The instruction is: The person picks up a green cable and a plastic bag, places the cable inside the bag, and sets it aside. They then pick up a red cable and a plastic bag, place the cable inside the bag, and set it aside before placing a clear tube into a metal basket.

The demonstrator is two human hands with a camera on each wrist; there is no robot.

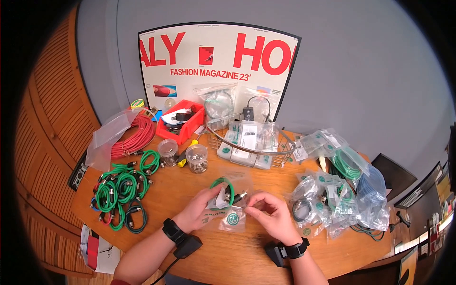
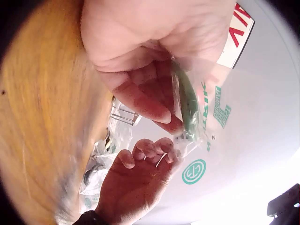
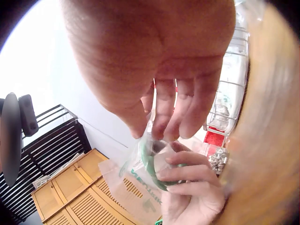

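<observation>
Tangled green cables [image 1: 124,187] lie at the left of the brown wooden desk [image 1: 213,259], clear plastic bags [image 1: 339,206] at its right. Lower centre, a printed clear bag [image 1: 228,222] is between left hand [image 1: 197,210] and right hand [image 1: 273,218]. Behind stand round clear jars [image 1: 196,159], then a red plastic bin [image 1: 192,127] left of a metal wire basket [image 1: 247,152].

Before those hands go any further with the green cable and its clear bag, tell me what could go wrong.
The thin clear bag could tear or slip where the right hand pinches it. The green cable, coiled in the grip of the left hand, might spring loose if that hold relaxes. And the jar of small metal parts stands just beyond the left hand, so a bump might tip it.
</observation>
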